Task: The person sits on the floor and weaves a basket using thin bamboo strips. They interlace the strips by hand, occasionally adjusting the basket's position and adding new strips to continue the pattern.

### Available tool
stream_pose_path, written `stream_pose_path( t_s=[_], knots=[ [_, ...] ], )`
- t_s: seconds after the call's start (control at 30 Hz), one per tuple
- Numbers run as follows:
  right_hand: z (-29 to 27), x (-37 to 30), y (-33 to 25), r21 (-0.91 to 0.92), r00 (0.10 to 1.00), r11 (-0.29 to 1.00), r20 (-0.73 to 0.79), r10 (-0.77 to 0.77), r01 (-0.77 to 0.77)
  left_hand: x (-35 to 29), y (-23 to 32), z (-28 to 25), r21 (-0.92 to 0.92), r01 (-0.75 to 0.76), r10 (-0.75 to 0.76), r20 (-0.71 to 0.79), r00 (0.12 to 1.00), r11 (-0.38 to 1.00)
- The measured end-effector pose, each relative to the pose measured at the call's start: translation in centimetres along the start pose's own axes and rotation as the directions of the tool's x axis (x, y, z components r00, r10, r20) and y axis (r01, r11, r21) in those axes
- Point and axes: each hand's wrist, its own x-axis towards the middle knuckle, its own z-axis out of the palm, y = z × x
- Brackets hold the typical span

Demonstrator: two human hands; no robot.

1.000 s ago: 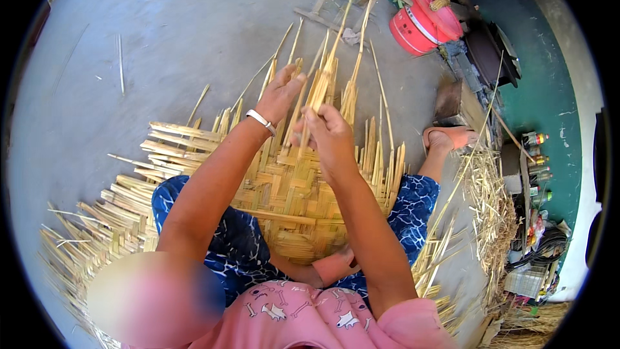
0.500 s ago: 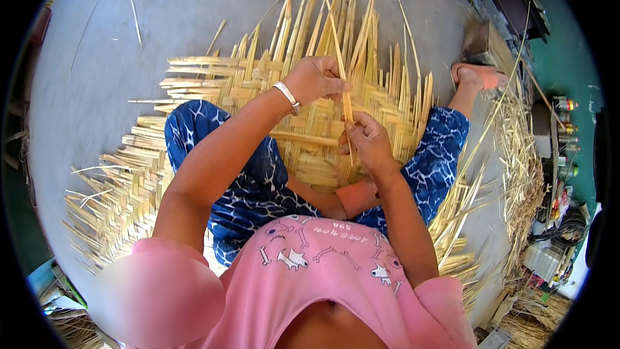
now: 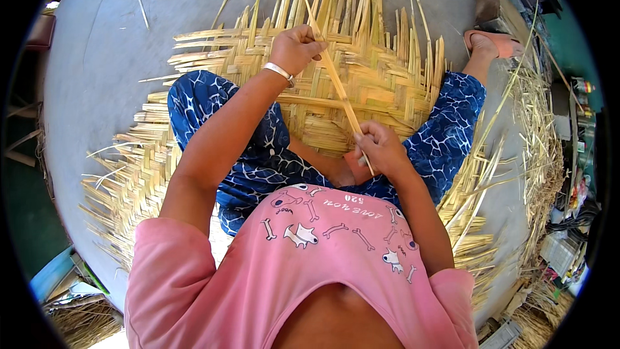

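A long, pale split-cane strip (image 3: 340,92) stretches slantwise in front of me, above a partly woven cane mat (image 3: 381,94). My left hand (image 3: 298,50), with a silver bracelet at its wrist, pinches the strip at its upper part. Farther down, near its lower end, my right hand (image 3: 381,147) grips it between thumb and fingers. The strip's far end runs past the top of the picture. Loose cane ends stick out from the mat's far and left edges, and my bare leg and foot lie across its near part.
My legs in blue patterned trousers (image 3: 242,171) spread on either side of the mat. More woven cane (image 3: 139,187) lies at left. On the right are loose straw (image 3: 542,155), a wooden block (image 3: 500,13) and clutter along the wall.
My hands have moved apart along the strip, the left up and leftward, the right down and rightward. The strip now slants more. The view has shifted, and the red tub has nearly left it.
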Motion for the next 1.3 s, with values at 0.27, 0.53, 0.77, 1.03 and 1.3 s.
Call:
stream_pose_path(
  t_s=[0.27,0.53,0.77,1.03,1.3],
  knots=[
    [-1.7,-3.6,1.2,0.043,0.998,0.998,0.049,0.040,-0.042,-0.9,0.9,0.0,0.107,0.030,-0.037,0.071,0.997,0.994],
    [-2.9,-4.6,2.2,-0.051,0.993,0.992,0.034,0.114,-0.113,0.0,0.9,-2.8,0.003,0.070,-0.070,0.026,0.997,0.998],
    [-4.7,-4.6,3.3,-0.053,0.995,0.997,-0.089,0.050,-0.055,1.2,-0.2,-3.9,0.253,-0.057,0.080,-0.082,0.993,0.966],
    [-7.5,-2.1,4.4,0.158,0.946,0.976,-0.311,-0.095,0.150,-5.0,-2.6,2.3,0.777,-0.550,0.037,0.567,0.823,0.307],
    [-5.2,3.8,2.0,-0.695,0.648,0.550,-0.158,-0.745,0.463,-4.6,-0.8,2.6,0.677,-0.377,-0.114,0.562,0.819,0.632]
  ],
)
